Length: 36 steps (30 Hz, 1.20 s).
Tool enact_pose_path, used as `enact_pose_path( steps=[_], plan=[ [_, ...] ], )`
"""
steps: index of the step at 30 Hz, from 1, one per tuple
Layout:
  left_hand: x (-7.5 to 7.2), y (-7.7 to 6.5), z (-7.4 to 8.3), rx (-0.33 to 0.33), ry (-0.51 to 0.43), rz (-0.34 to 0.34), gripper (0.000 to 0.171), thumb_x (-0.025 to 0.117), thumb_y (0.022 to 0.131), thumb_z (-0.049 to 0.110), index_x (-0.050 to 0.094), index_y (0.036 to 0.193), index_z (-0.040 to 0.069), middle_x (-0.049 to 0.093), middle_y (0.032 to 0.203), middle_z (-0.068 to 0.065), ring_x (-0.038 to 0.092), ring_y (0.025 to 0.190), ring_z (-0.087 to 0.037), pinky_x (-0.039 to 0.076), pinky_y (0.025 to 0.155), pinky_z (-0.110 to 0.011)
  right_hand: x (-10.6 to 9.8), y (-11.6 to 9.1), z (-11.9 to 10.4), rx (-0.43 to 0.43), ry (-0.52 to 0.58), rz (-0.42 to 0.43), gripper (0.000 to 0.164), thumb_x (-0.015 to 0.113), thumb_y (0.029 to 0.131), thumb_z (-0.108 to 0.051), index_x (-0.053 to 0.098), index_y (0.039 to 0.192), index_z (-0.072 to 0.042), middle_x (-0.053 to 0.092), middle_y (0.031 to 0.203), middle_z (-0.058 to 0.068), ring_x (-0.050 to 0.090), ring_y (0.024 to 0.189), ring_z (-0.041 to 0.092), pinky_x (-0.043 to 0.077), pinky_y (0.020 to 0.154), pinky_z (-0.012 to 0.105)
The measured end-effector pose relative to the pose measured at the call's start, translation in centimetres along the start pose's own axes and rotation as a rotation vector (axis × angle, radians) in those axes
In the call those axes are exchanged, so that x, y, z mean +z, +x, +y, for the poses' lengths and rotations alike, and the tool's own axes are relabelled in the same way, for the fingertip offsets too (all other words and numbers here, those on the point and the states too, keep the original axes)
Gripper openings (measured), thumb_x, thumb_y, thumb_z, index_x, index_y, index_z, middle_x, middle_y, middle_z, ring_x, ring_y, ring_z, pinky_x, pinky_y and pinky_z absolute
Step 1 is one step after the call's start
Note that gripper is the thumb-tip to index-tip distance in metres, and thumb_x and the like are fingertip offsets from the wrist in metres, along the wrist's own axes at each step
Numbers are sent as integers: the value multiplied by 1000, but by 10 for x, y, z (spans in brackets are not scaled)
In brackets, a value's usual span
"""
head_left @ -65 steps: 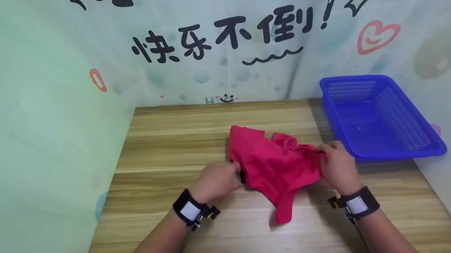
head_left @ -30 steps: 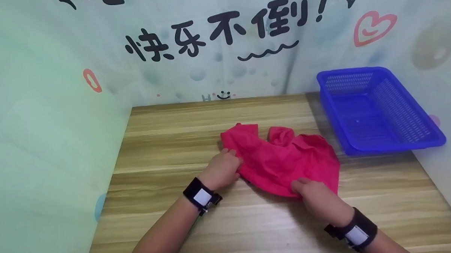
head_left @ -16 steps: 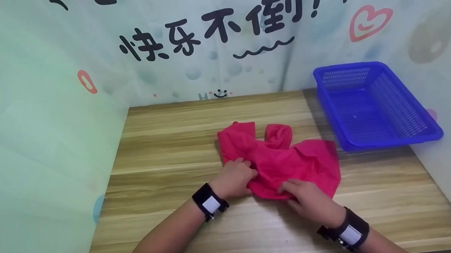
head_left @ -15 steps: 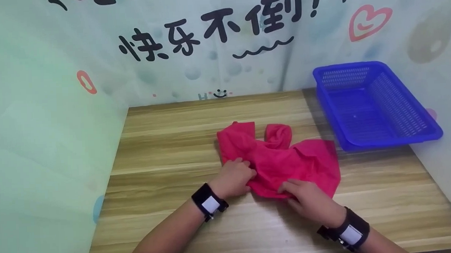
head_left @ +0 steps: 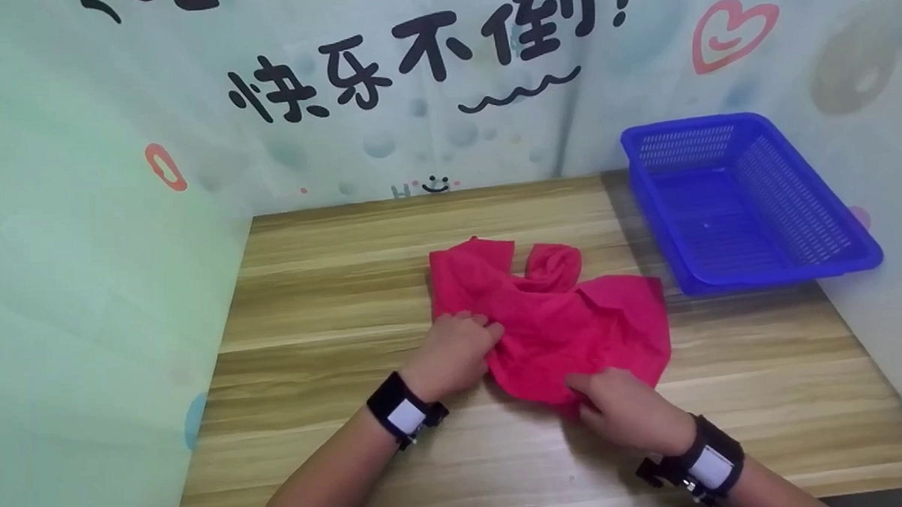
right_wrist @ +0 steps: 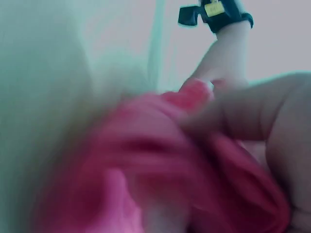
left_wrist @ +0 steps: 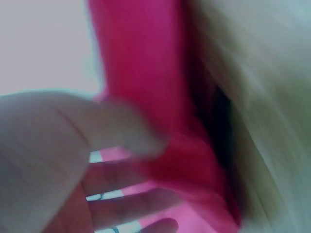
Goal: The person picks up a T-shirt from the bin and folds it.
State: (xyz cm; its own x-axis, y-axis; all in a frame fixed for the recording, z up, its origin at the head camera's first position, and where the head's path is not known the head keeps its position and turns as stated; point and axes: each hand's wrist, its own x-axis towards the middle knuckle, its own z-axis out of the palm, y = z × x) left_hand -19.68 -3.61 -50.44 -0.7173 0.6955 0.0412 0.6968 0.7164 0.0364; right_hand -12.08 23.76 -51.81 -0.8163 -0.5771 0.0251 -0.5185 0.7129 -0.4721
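A crumpled pinkish-red cloth garment (head_left: 566, 317) lies in the middle of the wooden table, short sleeve-like parts sticking out at its far edge. My left hand (head_left: 454, 356) grips its near left edge; in the left wrist view the thumb lies over the cloth (left_wrist: 141, 63) and the fingers pass behind it. At the front edge, right of centre, my right hand (head_left: 629, 410) pinches the fabric between thumb and fingers. The right wrist view shows bunched cloth (right_wrist: 146, 131) under the thumb, blurred, with the fingertips partly hidden in folds.
A blue plastic basket (head_left: 656, 231) with slotted sides stands at the back right, near the garment's right corner. Printed curtains (head_left: 328, 160) enclose the table (head_left: 310, 288) at the back and both sides. Each wrist wears a black strap (head_left: 396, 405) with a small camera.
My right hand has left the garment's right end beside the basket for its front edge. The garment now spreads wider, its dangling front strip gone from sight. My left hand shifted slightly along the left edge.
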Motion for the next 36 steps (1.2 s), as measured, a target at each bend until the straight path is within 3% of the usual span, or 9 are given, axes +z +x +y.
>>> enact_pose_path(
  steps=[4,7,12,16,21,25,29,33,36],
  plan=[
    [-4,-5,21,179,-107,6,44,87,86,41,64,116,18,71,99,2,67,98,-18,53,80,-35,9,7,-6,-38,133,106,13,72,97,-8,65,103,-17,62,82,-13,61,78,4,55,71,28],
    [-3,-5,33,256,-160,45,47,84,89,42,60,121,17,72,94,3,70,91,-14,56,81,-31,10,9,-10,-39,231,171,28,82,93,-12,65,114,-18,73,98,-8,67,89,7,58,79,31],
    [-4,-7,31,248,-170,105,13,67,100,17,63,113,16,66,80,2,67,74,-14,54,69,-28,6,8,-8,-35,250,162,48,91,80,-8,64,119,-17,70,98,-7,61,86,6,54,76,26],
    [-12,-14,17,230,-277,132,11,59,101,5,63,103,15,63,79,0,65,75,-14,52,70,-26,6,6,0,-39,163,95,35,90,77,-8,67,102,-16,58,81,-10,52,76,5,47,66,23],
    [-18,-28,-7,149,-449,167,23,50,97,-11,56,94,10,55,76,-2,56,74,-14,51,71,-26,14,2,12,-38,-55,69,30,92,76,-18,74,99,-15,59,89,-5,55,86,12,51,73,31],
    [-19,-42,-27,40,-477,118,20,54,92,-11,56,93,9,55,83,-1,55,81,-14,54,76,-32,19,0,22,-10,-203,110,39,94,71,-20,76,105,-16,58,96,0,53,93,19,50,79,36],
    [-18,-54,-44,-42,-468,73,15,70,86,9,55,83,13,48,80,5,49,77,-12,49,72,-31,18,-1,30,47,-311,205,41,87,63,-12,73,101,-15,59,99,6,54,93,30,48,72,43],
    [-21,-63,-56,-185,-438,43,30,70,86,13,48,67,18,40,70,7,44,68,-11,43,65,-29,14,-2,37,135,-396,268,25,77,73,-7,69,96,-12,62,96,12,60,94,39,51,67,54],
    [-28,-65,-54,-304,-292,1,18,66,86,4,55,75,14,53,73,2,56,71,-17,51,68,-36,12,-2,37,115,-352,250,14,72,82,-5,63,90,-11,58,75,5,63,76,31,52,64,49]
  ],
)
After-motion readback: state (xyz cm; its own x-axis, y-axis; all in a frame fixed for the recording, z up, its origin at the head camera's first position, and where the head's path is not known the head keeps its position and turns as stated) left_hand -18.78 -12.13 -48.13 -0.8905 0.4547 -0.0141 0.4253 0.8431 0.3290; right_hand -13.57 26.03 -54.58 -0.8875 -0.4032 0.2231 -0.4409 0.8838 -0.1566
